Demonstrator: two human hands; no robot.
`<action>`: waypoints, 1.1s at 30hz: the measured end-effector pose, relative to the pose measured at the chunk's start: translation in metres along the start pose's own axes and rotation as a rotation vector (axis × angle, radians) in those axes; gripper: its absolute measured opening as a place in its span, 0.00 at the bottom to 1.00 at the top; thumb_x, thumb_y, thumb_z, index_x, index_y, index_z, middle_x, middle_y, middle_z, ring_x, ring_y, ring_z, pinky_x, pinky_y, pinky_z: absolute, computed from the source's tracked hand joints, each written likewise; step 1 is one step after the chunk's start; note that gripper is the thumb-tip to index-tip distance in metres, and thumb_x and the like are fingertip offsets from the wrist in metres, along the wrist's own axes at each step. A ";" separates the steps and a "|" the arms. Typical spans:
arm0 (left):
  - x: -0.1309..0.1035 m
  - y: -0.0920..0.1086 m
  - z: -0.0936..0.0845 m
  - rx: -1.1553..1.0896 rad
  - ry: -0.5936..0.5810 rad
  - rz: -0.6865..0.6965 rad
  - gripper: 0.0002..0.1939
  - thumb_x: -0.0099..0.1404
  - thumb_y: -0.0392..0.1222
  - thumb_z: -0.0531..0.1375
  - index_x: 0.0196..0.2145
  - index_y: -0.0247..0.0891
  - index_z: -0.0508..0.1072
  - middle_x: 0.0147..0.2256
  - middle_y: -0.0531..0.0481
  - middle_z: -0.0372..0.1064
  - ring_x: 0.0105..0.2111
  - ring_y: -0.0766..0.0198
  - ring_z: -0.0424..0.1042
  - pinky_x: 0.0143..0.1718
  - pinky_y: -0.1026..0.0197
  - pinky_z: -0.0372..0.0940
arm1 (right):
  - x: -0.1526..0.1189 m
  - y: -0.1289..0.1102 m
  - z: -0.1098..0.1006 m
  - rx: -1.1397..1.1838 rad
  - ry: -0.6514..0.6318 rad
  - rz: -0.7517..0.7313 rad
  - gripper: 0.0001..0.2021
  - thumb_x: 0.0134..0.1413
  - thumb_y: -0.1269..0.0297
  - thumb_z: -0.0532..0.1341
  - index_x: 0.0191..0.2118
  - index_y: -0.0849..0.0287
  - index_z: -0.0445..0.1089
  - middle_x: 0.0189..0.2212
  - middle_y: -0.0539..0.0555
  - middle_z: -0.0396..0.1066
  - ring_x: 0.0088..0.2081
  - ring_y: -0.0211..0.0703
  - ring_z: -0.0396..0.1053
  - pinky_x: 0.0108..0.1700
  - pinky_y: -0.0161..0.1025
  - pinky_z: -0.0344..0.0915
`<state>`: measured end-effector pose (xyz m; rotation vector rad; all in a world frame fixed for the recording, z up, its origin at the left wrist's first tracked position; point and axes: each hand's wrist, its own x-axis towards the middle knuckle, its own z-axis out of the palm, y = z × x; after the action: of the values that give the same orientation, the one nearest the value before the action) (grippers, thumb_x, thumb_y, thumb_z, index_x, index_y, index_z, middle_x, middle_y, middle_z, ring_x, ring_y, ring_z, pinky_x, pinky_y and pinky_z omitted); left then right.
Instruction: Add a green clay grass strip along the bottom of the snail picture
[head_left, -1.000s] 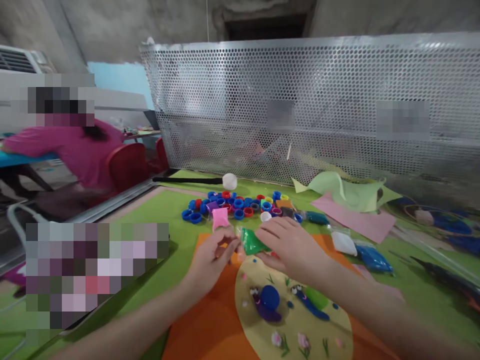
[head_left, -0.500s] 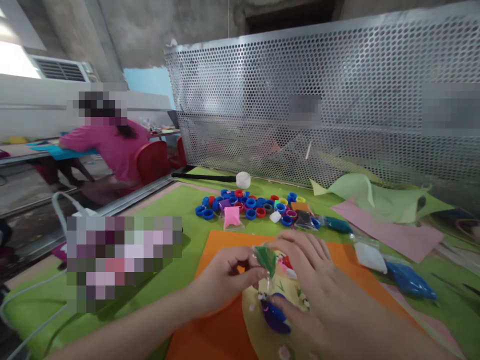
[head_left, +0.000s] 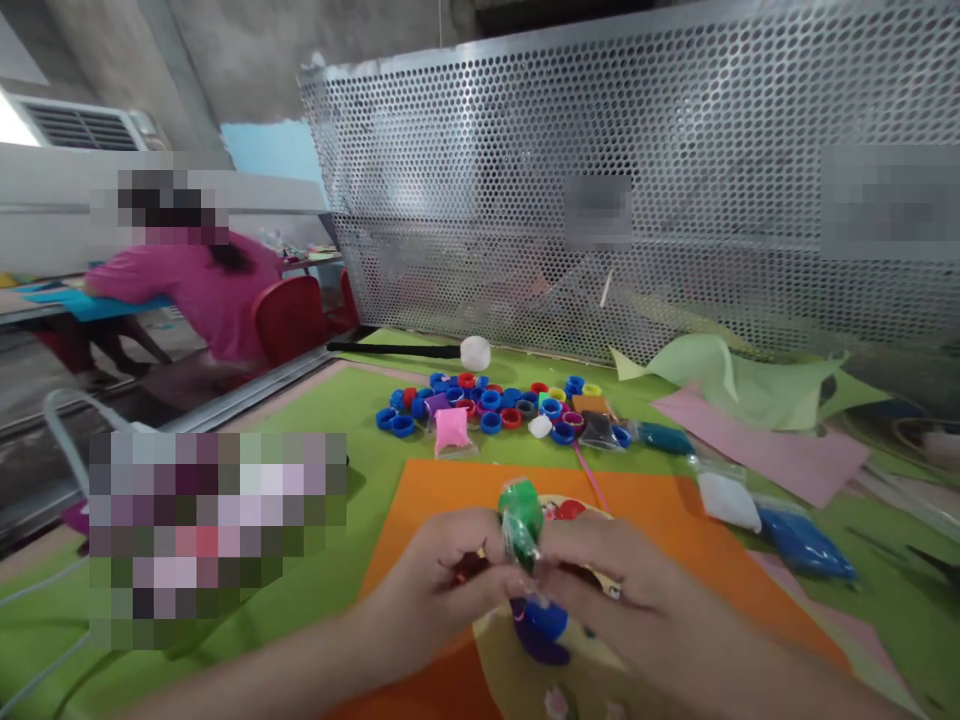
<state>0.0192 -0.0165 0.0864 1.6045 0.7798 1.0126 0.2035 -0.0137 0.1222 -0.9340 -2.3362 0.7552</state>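
Green packet (head_left: 519,515) in clear film, now between both hands, above the orange card (head_left: 420,492) and just beyond the blue-and-purple snail figure (head_left: 541,637) on the card's yellow oval (head_left: 510,682). Green bulk uppermost; clear film crumpled below it.

Left hand (head_left: 442,575): thumb and fingers nearly closed, pinching the film on the packet's near side. Right hand (head_left: 637,585): fingers curled inward, thumb and forefinger drawn up to the packet's other side, apparently gripping the film too; exact fingertip contact hidden.

Half a second earlier: packet pinched by the left hand, right hand spread and arched beside it. Since then the right fingers have bent and closed in; the green part now stands up as a fuller lump. One second earlier: packet out by the card's far edge; it has come nearer the wearer. Second snail, plain then, now mostly covered by the right hand.

Pink stick (head_left: 590,475) now shows beyond the right hand; only a trace of it before. Bottle caps (head_left: 510,418) and pink packet (head_left: 452,428) unchanged past the card; white packet (head_left: 727,500) and blue packet (head_left: 806,543) likewise, off to the right.
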 end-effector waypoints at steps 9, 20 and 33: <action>-0.004 0.001 -0.002 -0.094 -0.027 -0.121 0.19 0.63 0.56 0.55 0.26 0.38 0.60 0.26 0.54 0.61 0.21 0.70 0.64 0.22 0.66 0.67 | 0.000 0.009 -0.004 -0.383 0.286 -0.260 0.08 0.53 0.62 0.59 0.38 0.59 0.62 0.36 0.56 0.69 0.38 0.47 0.66 0.39 0.45 0.62; -0.004 0.001 -0.011 0.115 0.118 -0.107 0.09 0.63 0.43 0.56 0.27 0.38 0.63 0.28 0.53 0.62 0.22 0.70 0.65 0.18 0.69 0.68 | 0.001 0.021 -0.020 -0.400 0.170 -0.203 0.21 0.46 0.65 0.69 0.46 0.53 0.63 0.40 0.48 0.69 0.42 0.45 0.65 0.44 0.44 0.60; -0.005 0.006 -0.011 0.334 0.372 0.289 0.07 0.55 0.31 0.63 0.28 0.43 0.77 0.38 0.49 0.64 0.33 0.67 0.67 0.22 0.74 0.66 | -0.004 0.014 -0.007 -0.577 0.291 -0.338 0.15 0.63 0.54 0.53 0.45 0.62 0.63 0.37 0.55 0.68 0.38 0.48 0.64 0.41 0.46 0.63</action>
<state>0.0070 -0.0176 0.0924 1.8765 1.0284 1.4782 0.2165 -0.0062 0.1169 -0.7669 -2.3852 -0.1955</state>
